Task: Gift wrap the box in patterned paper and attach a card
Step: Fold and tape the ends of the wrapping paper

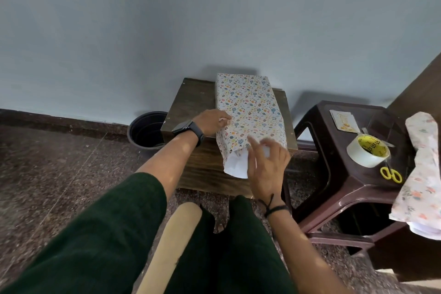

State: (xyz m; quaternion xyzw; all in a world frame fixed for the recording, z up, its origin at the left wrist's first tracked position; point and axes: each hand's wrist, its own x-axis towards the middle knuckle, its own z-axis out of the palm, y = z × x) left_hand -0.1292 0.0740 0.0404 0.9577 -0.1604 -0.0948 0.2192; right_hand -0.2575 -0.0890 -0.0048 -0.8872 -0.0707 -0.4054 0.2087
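Box (pixel 248 107) in white paper with multicoloured egg dots – dark brown wooden table (pixel 191 100), maroon stool (pixel 334 186), yellow scissors (pixel 391 174), clear tape roll (pixel 367 150) with yellow core, green sleeve (pixel 95 234).

Your left arm wears a dark green sleeve (pixel 100 229) of soft, slightly fuzzy cloth that ends short of the wrist, leaving the forearm bare. On that wrist sits a dark smartwatch (pixel 185 126) with a rounded rectangular face and a matching dark strap (pixel 200 137). Your right wrist carries thin black cords (pixel 274 209), looped like a bracelet, with a loose end sticking up. Your legs are covered in the same dark green cloth (pixel 241 246). Your left hand (pixel 212 122) and right hand (pixel 268 169) are bare, with no rings visible.
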